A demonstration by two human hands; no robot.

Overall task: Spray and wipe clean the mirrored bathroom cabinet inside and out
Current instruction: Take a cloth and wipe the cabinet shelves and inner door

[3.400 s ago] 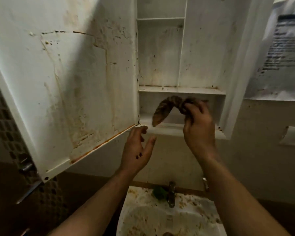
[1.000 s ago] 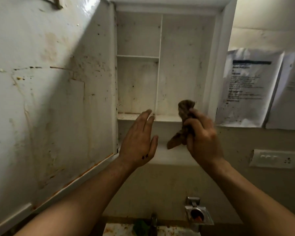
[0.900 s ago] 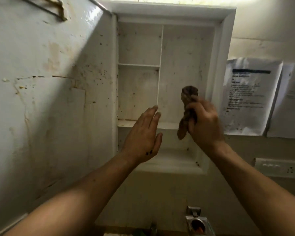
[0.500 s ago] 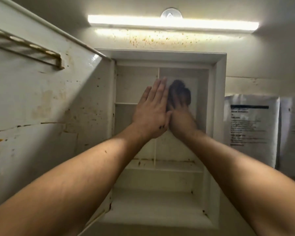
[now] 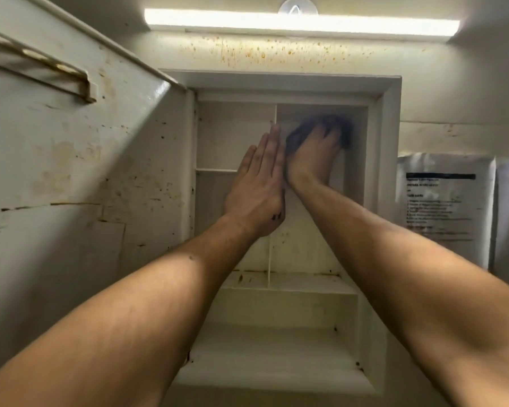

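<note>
While left hand lies flat, right hand in curled grip on cloth inside cabinet.

- The left forearm and right forearm are showing bare, with nothing worn on them.
- The left hand is bearing small dark marks at its 5 o'clock edge, near the wrist.
- A tiny dark spot is showing on the left forearm.
- Fine hairs are showing on the right forearm, at 5 o'clock from the right hand.
</note>
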